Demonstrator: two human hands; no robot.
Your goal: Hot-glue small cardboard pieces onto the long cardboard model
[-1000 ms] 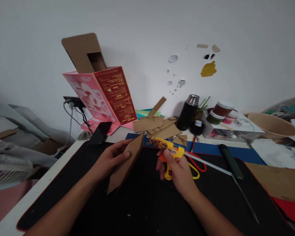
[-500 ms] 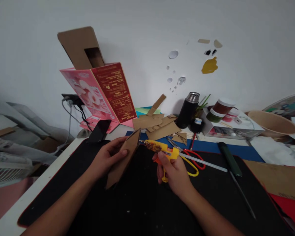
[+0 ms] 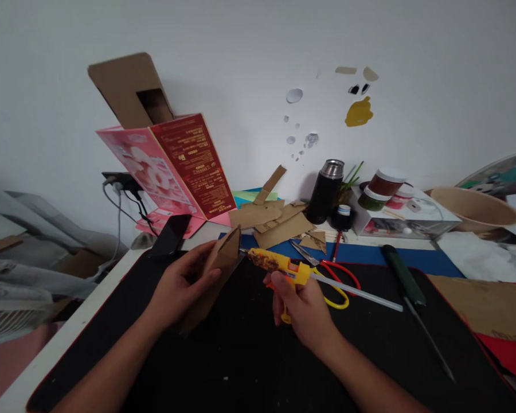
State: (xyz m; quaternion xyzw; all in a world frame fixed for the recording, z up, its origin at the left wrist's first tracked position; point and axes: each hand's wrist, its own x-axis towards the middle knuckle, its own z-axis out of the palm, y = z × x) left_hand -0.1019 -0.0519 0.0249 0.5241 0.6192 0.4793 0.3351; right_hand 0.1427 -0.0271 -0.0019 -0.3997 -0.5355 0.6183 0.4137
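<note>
My left hand (image 3: 187, 284) is closed on a folded cardboard piece (image 3: 223, 258), thumb on its near face, and holds it tilted over the black mat (image 3: 241, 355). In my right hand (image 3: 303, 301) is a yellow glue gun (image 3: 275, 263) with brown stains near its front. A whitish glue stick (image 3: 361, 291) juts from its back end. The nozzle points left and lies at or very close to the cardboard's right edge; whether they touch I cannot tell. Just behind the gun lie scissors (image 3: 339, 287) with red and yellow handles.
Cardboard scraps (image 3: 279, 221) lie at the back beside a black thermos (image 3: 325, 192). A black phone (image 3: 171, 235) is at the left, by a pink and red box (image 3: 198, 163). A green-handled pointed tool (image 3: 404, 275) rests at the right. Paint jars (image 3: 384, 186) stand behind it.
The cardboard piece has turned in my left hand, its lower end now darker and tipped away. The glue gun has shifted slightly left and down with it. The view has swung a little.
</note>
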